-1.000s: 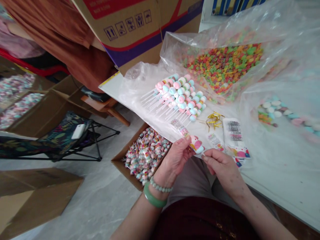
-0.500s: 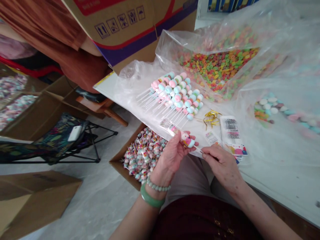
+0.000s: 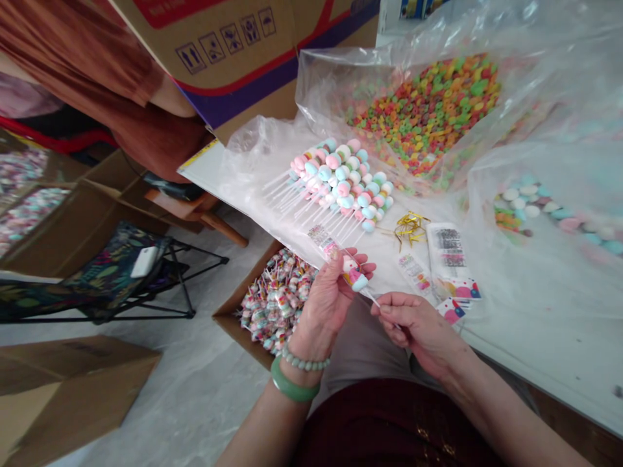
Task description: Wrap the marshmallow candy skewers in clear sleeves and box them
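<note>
My left hand (image 3: 327,299) grips a small printed plastic sleeve (image 3: 325,244) with a pink, white and blue marshmallow skewer (image 3: 354,277) going into it. My right hand (image 3: 413,325) pinches the white stick end of that skewer, just right of the left hand. Both hands hover over the table's front edge above my lap. A pile of pastel marshmallow skewers (image 3: 341,181) lies on clear plastic beyond the hands. More printed sleeves (image 3: 450,259) and gold twist ties (image 3: 410,227) lie to the right.
A clear bag of coloured cereal rings (image 3: 428,113) sits at the back. Another bag holds loose pastel marshmallows (image 3: 549,211). An open carton of wrapped skewers (image 3: 275,301) stands on the floor at left. A large cardboard box (image 3: 233,52) and a folding stool (image 3: 117,272) are beyond.
Both hands drew nearer my body and slightly left. The skewer has slid further into the sleeve, and my right hand moved along the stick toward the left hand.
</note>
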The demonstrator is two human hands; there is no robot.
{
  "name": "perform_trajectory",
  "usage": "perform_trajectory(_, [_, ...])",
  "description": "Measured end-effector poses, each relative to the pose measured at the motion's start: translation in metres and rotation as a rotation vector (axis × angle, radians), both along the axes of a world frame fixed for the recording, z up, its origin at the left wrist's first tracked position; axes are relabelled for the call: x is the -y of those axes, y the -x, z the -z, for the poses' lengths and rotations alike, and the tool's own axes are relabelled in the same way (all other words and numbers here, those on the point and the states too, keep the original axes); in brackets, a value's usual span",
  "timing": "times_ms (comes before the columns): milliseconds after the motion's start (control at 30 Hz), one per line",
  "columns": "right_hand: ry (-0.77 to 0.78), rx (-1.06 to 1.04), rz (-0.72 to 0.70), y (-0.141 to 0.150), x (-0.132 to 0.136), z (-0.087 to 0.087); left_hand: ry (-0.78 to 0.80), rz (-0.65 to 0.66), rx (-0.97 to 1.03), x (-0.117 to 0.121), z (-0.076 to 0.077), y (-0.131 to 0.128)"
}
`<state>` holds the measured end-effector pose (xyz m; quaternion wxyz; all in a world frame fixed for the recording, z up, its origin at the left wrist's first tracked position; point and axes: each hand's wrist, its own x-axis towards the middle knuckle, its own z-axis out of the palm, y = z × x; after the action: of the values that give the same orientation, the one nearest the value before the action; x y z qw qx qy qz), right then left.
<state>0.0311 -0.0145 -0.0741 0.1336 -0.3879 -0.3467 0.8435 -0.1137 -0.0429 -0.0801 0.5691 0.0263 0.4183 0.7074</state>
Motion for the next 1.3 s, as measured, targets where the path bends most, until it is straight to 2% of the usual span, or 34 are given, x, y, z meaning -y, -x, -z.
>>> perform_trajectory(67, [-0.032, 0.04, 0.04, 0.002, 0.0, 0.001, 0.002, 0.003, -0.018, 0.001, 0.001, -0.003])
perform_trajectory(133, [-0.164, 0.102, 0.069, 0.006, -0.001, 0.0, 0.002, 0.039, -0.012, 0.001, 0.003, -0.008])
perform_trajectory(200, [-0.445, 0.205, 0.074, 0.008, -0.002, -0.002, 0.003, 0.078, 0.025, 0.001, 0.003, -0.013])
perform_trajectory(267, [-0.812, 0.331, 0.049, 0.007, -0.002, -0.002, 0.007, 0.096, 0.065, -0.001, 0.004, -0.012])
perform_trajectory(333, [-1.117, 0.446, -0.005, 0.002, -0.001, 0.0, 0.004, 0.063, 0.071, -0.004, 0.004, -0.005])
perform_trajectory(367, [-1.216, 0.486, -0.037, -0.001, 0.0, 0.002, 0.0, 0.027, 0.061, -0.004, 0.004, 0.0])
perform_trajectory(467, [-1.36, 0.543, -0.099, -0.007, 0.001, 0.007, 0.004, -0.083, 0.03, -0.006, 0.005, 0.014])
perform_trajectory(600, [-1.417, 0.559, -0.117, -0.008, 0.002, 0.009, 0.037, -0.182, 0.083, -0.007, 0.008, 0.022])
perform_trajectory(733, [-1.383, 0.571, -0.144, -0.007, 0.0, 0.009, 0.109, -0.288, 0.178, -0.01, 0.009, 0.023])
perform_trajectory(867, [-1.201, 0.521, -0.154, -0.008, -0.003, 0.01, 0.163, -0.293, 0.193, -0.011, 0.009, 0.023])
perform_trajectory(967, [-0.986, 0.469, -0.144, -0.008, -0.007, 0.008, 0.137, -0.243, 0.199, -0.01, 0.008, 0.022])
perform_trajectory(1100, [-0.511, 0.336, -0.108, -0.007, -0.008, 0.005, 0.09, -0.261, 0.189, -0.009, 0.005, 0.021])
perform_trajectory(1167, [-0.322, 0.251, -0.062, -0.006, -0.007, 0.004, 0.07, -0.276, 0.183, -0.01, 0.003, 0.02])
perform_trajectory(1300, [-0.139, 0.123, -0.002, -0.002, -0.006, 0.001, 0.047, -0.199, 0.097, -0.008, -0.002, 0.007])
